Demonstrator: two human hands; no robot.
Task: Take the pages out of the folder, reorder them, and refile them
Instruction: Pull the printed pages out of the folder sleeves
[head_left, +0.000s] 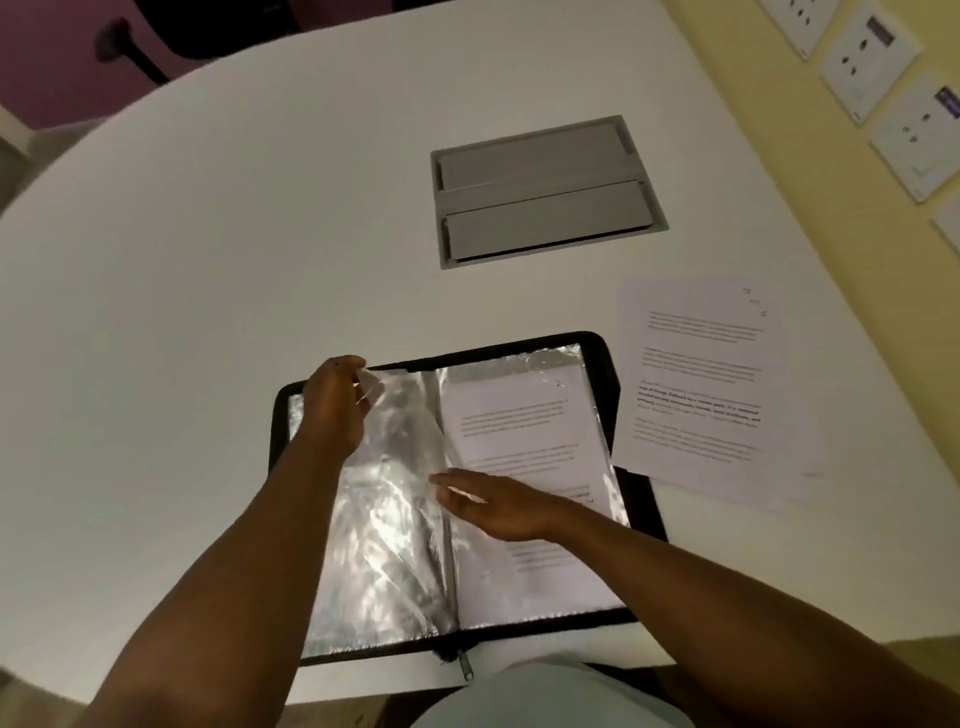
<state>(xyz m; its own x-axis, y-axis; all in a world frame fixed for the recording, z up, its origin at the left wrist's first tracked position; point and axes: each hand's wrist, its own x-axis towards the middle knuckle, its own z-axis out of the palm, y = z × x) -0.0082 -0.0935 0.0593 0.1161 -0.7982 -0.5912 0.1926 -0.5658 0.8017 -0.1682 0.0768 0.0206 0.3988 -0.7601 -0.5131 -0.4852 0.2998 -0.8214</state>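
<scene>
A black zip folder (602, 358) lies open on the white table, its clear plastic sleeves spread left and right. My left hand (335, 405) pinches the top corner of an empty sleeve (395, 499) on the left side and lifts it. My right hand (498, 501) rests flat, fingers apart, on the right-hand sleeve, which holds a printed page (519, 421). A loose printed page (701, 389) lies on the table just right of the folder, on top of at least one more sheet.
A grey cable hatch (545, 192) is set into the table beyond the folder. A yellow wall with white sockets (872, 57) runs along the right. The zip pull (465, 667) hangs at the near table edge. A dark chair (130, 47) stands at the far left.
</scene>
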